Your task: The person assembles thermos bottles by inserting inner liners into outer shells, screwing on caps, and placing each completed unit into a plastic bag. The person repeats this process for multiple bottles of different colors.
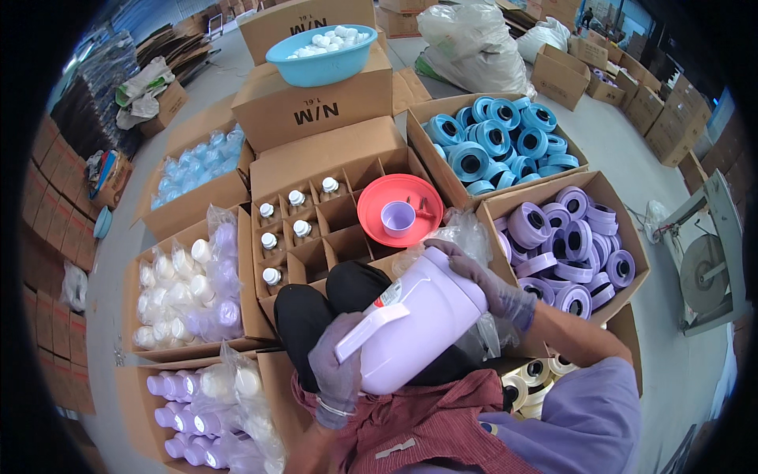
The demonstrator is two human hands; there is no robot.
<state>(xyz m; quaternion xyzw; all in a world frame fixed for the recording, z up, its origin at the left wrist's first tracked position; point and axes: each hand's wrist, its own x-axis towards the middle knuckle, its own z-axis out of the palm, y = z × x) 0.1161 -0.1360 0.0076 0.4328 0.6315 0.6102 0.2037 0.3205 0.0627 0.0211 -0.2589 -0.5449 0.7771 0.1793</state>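
A lilac plastic jug (pixel 422 332) with a side handle lies tilted across my lap, a small printed label near the handle. My gloved left hand (pixel 335 365) is wrapped round the jug at its lower left, beside the handle; some fingers are hidden. At the upper right end my gloved right hand (pixel 491 288) grips the jug's rim area, thumb side toward the top. Just beyond the jug sits a round red tray (pixel 371 207) with a lilac cup (pixel 397 218) and several small dark pieces. The tray rests on a divided carton (pixel 304 259) that holds several silver-necked bottles (pixel 302 228).
Open boxes stand close around me: lilac ring-shaped parts (pixel 578 241) and blue ones (pixel 493 138) on the right, bagged white and lilac parts (pixel 178 288) on the left, lilac bottle-shaped parts (pixel 185 419) nearer. A blue basin (pixel 324 67) of white caps tops a carton. A metal stand (pixel 703 261) is far right.
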